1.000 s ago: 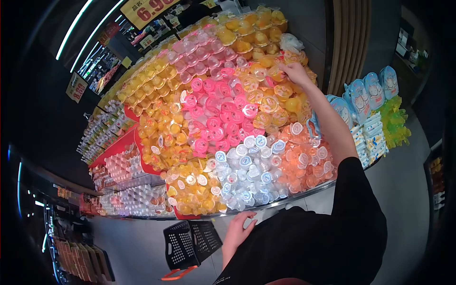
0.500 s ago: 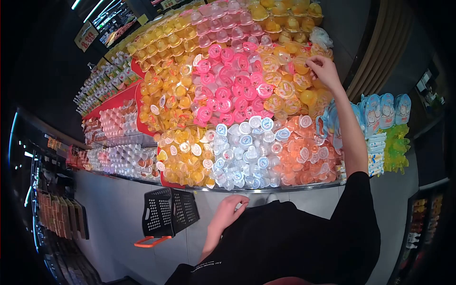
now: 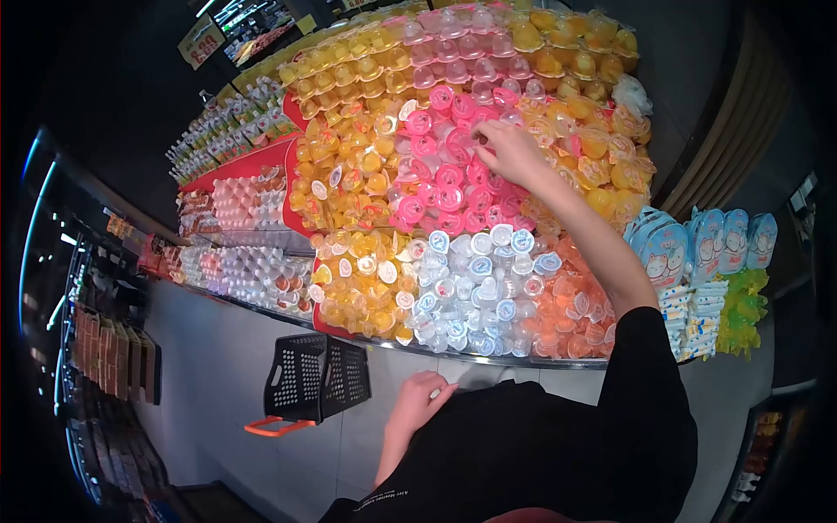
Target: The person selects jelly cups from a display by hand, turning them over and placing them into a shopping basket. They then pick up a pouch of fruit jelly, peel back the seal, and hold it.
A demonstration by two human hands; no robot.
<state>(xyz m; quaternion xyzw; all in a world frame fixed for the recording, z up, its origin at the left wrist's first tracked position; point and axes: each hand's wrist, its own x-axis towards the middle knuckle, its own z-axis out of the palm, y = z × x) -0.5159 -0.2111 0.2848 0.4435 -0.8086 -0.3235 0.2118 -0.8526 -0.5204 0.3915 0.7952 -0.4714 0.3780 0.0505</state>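
Note:
My right hand (image 3: 514, 155) is over the pink jelly cups (image 3: 449, 199) in the middle of a sloped display, thumb and bent fingers apart. No cup shows between them. Low in front of my body, my left hand (image 3: 417, 401) is curled closed; a small pale spot shows by its fingers, too small to name. Yellow-orange cups (image 3: 623, 179) lie to the right of the pink ones, and more yellow cups (image 3: 344, 187) to the left. Nearer to me are clear cups with white and blue lids (image 3: 479, 288) and orange-red cups (image 3: 571, 314).
A black shopping basket (image 3: 301, 375) with an orange handle stands on the floor at left. Blue cartoon-printed packs (image 3: 663, 253) and green packs (image 3: 744, 309) sit at right. Rows of moulded cups (image 3: 471, 44) line the back. The display's front edge (image 3: 488, 358) curves before me.
My right hand has moved left from the yellow-orange cups to the pink ones. The view has shifted, so the display appears further right. My left hand stays low and curled.

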